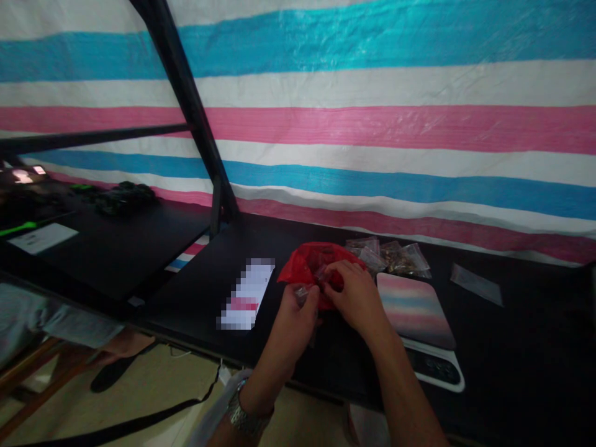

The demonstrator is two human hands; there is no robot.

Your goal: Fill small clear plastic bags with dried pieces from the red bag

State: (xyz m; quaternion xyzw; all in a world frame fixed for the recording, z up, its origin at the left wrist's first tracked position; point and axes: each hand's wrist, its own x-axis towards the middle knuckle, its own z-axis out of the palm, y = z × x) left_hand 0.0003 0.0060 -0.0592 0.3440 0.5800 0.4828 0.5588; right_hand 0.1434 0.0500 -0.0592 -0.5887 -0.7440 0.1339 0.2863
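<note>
A red plastic bag point(298, 261) sits on the black table, its top gathered open. My left hand point(300, 313) is closed at the bag's near side, thumb and fingers pinching a small clear plastic bag point(302, 294). My right hand point(351, 292) reaches over the red bag from the right. Its thumb and fingers are bent together in a pinch at the mouth; what they hold is too small and dark to name. Close beside it lies a flat scale point(416, 309) with a shiny platform and a dark button panel.
Several clear zip bags point(403, 257) with brownish bits lie behind the scale. A flat clear bag point(477, 284) rests farther right. A white paper slip point(249, 292), partly blurred out, lies left. A black metal post point(190, 112) rises before a striped sheet point(372, 124). A person's leg point(121, 347) shows lower left.
</note>
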